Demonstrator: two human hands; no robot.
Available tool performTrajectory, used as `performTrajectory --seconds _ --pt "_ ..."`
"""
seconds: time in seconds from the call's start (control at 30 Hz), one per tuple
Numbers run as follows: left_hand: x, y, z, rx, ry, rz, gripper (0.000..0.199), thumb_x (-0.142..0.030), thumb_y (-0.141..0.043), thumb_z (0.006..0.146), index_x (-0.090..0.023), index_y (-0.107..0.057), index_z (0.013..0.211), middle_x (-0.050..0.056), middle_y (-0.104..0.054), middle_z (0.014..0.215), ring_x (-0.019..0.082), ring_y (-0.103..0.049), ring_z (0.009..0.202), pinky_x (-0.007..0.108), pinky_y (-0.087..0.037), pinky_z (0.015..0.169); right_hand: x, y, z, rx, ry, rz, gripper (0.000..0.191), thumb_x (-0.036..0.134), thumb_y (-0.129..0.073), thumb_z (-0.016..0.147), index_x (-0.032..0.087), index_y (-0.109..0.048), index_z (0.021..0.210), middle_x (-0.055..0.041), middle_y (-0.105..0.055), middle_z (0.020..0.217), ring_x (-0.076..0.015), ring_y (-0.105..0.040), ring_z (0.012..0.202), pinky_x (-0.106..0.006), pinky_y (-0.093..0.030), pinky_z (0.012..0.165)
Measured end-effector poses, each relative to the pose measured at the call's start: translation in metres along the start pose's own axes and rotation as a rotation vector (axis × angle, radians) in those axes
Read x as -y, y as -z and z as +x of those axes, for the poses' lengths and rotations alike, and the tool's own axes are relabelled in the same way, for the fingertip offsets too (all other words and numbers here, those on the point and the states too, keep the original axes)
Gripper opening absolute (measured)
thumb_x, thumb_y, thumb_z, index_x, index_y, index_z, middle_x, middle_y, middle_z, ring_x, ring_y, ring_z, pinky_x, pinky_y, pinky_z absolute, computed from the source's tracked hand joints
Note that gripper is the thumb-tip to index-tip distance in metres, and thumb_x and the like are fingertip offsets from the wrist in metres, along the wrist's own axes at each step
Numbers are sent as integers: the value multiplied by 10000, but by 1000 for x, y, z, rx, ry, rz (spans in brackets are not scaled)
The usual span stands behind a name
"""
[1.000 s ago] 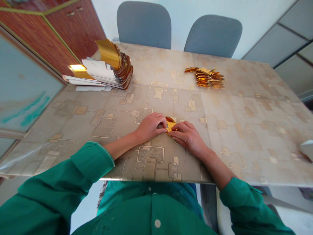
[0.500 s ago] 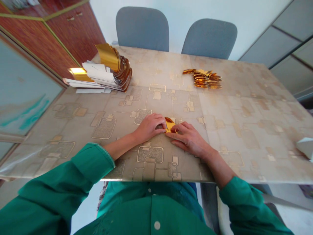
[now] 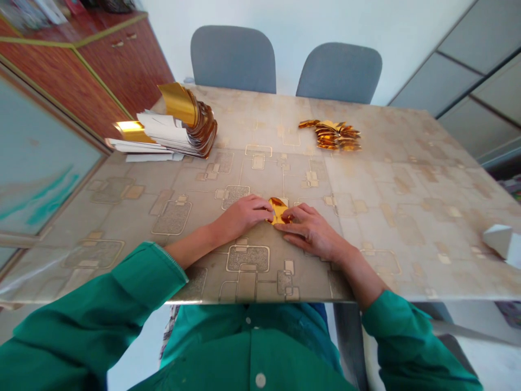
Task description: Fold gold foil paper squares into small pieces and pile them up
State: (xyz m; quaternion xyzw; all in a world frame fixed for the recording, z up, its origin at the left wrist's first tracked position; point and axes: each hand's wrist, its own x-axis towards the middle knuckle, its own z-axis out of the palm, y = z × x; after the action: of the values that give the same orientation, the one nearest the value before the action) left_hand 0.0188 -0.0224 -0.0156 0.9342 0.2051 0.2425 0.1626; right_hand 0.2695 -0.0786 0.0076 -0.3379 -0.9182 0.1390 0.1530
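Observation:
A small piece of gold foil paper [image 3: 279, 213] lies on the patterned tablecloth close to the table's front edge. My left hand [image 3: 249, 215] pinches its left side, fingers bent together. On its right side my right hand [image 3: 310, 228] grips the paper between thumb and fingers. The fingertips cover both sides of the piece, so its full shape is hidden. Farther back on the right sits a pile of folded gold pieces [image 3: 336, 136]. At the back left stands a stack of gold and white sheets [image 3: 183, 127], some bent upward.
The table [image 3: 386, 179] has a beige patterned cover. Two grey chairs [image 3: 233, 58] [image 3: 340, 71] stand behind its far edge. A white folded paper object [image 3: 502, 244] rests at the right edge. A reddish wooden cabinet [image 3: 126, 65] stands at the back left.
The camera view has shifted slightly. My left hand has moved a little left on the gold paper, and more of the paper shows between my hands.

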Motion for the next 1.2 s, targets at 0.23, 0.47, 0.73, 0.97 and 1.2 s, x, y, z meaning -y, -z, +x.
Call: performTrajectory --seconds 0.23,0.47,0.73,0.97,1.2 --pt "7 19 -20 258 -70 -32 424 -150 -395 1026 -298 -520 1404 52 -497 1490 197 -410 1404 427 -349 1156 0 0 1 -12 -15 26 300 328 -527 978 250 -692 1216 -107 -612 1144 -247 -517 1063 -444 -458 935" --pt "22 32 -14 401 -82 -127 482 -118 -344 1024 -305 -475 1448 31 -430 1538 175 -372 1438 400 -268 1205 0 0 0 -9 -16 43 305 323 -528 977 249 -688 1226 -109 -601 1159 -244 -514 1075 -444 -449 949" --pt "19 29 -17 248 -217 -51 440 -97 -394 1002 -231 -535 1396 102 -545 1439 199 -470 1377 456 -355 1177 -1 -2 -1 -17 -27 50 296 316 -551 965 251 -689 1219 -104 -596 1152 -239 -516 1061 -437 -445 948" --pt "-7 17 -9 98 -227 180 297 -151 -415 1025 -190 -642 1213 98 -678 1244 201 -605 1186 401 -498 1021 -1 -8 2 -74 -69 89 261 304 -556 963 260 -692 1182 -88 -617 1129 -230 -521 1040 -430 -451 928" --pt "-14 7 9 83 -289 461 238 -158 -452 1017 -188 -683 965 35 -721 928 157 -641 859 289 -500 769 -6 -8 5 -228 -81 269 250 212 -427 1006 197 -650 1116 -74 -694 992 -194 -591 909 -377 -466 857"
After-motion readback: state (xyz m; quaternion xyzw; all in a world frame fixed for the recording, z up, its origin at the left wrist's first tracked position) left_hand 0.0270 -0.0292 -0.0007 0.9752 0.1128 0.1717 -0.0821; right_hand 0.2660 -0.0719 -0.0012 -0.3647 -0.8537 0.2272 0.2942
